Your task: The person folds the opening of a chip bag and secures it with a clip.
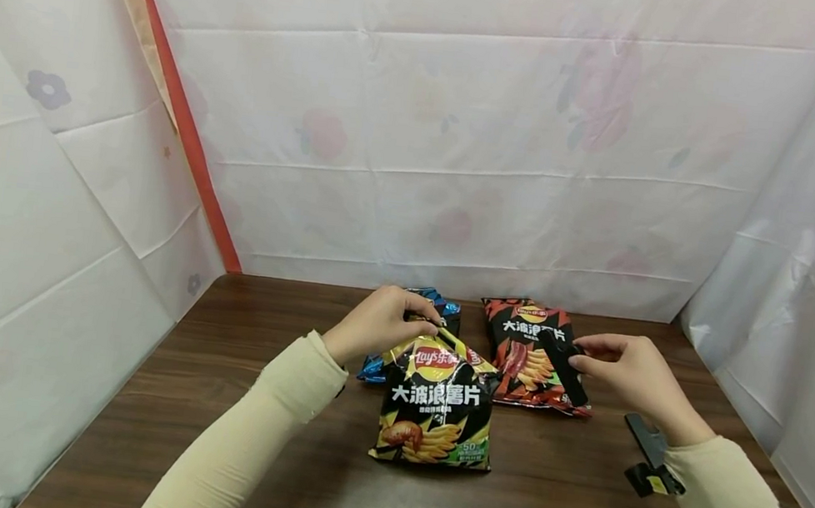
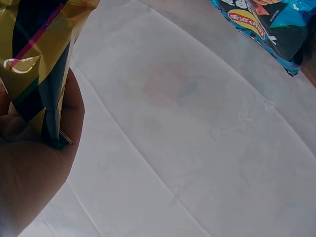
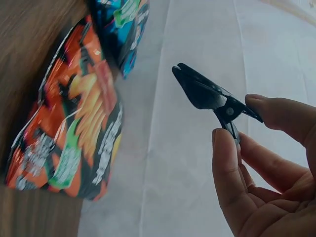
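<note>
My left hand (image 1: 388,323) grips the folded top of a black and yellow chip bag (image 1: 435,408), which hangs upright above the table's middle. The left wrist view shows the bag's yellow and black top (image 2: 39,59) bunched in that hand (image 2: 34,163). To the right, my right hand (image 1: 631,372) pinches a black clip (image 1: 564,368) by its handles, between thumb and fingers. Seen in the right wrist view, the clip (image 3: 202,91) points away from the hand (image 3: 276,168) and touches no bag. In the head view it overlaps a red and black chip bag (image 1: 524,355).
A blue chip bag (image 1: 375,368) lies behind the held bag, partly hidden. Near my right forearm, a dark clip (image 1: 647,436) and a small black object with a yellow label (image 1: 653,481) lie on the brown table (image 1: 210,399). White patterned cloth (image 1: 430,122) encloses the back and sides.
</note>
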A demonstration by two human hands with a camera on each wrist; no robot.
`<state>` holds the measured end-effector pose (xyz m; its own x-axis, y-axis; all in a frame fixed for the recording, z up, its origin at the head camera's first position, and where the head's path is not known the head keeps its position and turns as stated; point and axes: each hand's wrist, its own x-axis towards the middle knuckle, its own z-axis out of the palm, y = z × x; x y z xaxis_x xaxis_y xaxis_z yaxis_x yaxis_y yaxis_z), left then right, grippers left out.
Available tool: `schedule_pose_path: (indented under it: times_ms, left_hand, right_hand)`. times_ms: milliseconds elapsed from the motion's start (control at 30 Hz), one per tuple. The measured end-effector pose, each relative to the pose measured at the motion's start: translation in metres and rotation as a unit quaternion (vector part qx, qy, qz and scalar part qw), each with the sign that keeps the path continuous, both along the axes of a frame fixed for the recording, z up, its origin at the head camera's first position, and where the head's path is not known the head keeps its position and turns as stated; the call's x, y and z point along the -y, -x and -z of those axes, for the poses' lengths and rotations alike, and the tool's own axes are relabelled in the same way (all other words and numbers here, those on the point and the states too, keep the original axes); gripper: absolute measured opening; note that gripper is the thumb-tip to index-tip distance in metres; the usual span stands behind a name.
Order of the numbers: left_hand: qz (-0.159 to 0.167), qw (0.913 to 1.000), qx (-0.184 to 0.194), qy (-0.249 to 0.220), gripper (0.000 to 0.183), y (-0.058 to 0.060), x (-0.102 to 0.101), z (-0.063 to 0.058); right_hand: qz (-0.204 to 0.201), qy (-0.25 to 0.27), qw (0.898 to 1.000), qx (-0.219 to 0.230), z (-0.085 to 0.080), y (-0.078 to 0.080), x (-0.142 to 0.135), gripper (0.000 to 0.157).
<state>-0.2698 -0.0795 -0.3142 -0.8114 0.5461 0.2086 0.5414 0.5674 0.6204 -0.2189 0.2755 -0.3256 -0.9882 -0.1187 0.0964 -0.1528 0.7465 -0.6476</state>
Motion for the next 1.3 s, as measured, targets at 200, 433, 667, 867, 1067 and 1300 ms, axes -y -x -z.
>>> schedule_pose_path:
  times_ms: [200, 433, 667, 867, 1067, 1300]
  left_hand:
    - [0.006, 1.0, -0.002, -0.007, 0.013, 0.0, 0.0, 0.0]
    - [0.011, 0.9999, 0.001, -0.011, 0.012, 0.001, 0.0, -0.001]
    - [0.009, 0.9999, 0.0, -0.014, 0.012, 0.001, 0.0, -0.001]
    - [0.007, 0.9999, 0.001, -0.013, 0.012, 0.001, 0.0, -0.001]
    - [0.007, 0.9998, 0.009, -0.016, 0.012, 0.001, 0.0, -0.001]
    - [0.007, 0.9998, 0.009, -0.014, 0.012, 0.0, 0.0, -0.002]
  right_hand:
    - [-0.013, 0.017, 1.0, 0.003, -0.011, 0.003, 0.016, 0.053]
    - [-0.044, 0.024, 0.999, -0.017, -0.023, 0.007, 0.032, 0.046]
    - [-0.066, 0.038, 0.997, -0.006, -0.032, 0.011, 0.046, 0.045]
    - [-0.081, 0.045, 0.996, 0.002, -0.034, 0.016, 0.054, 0.043]
    - [-0.104, 0.042, 0.994, -0.009, -0.034, 0.017, 0.062, 0.042]
    - [-0.111, 0.032, 0.993, -0.008, -0.033, 0.019, 0.072, 0.038]
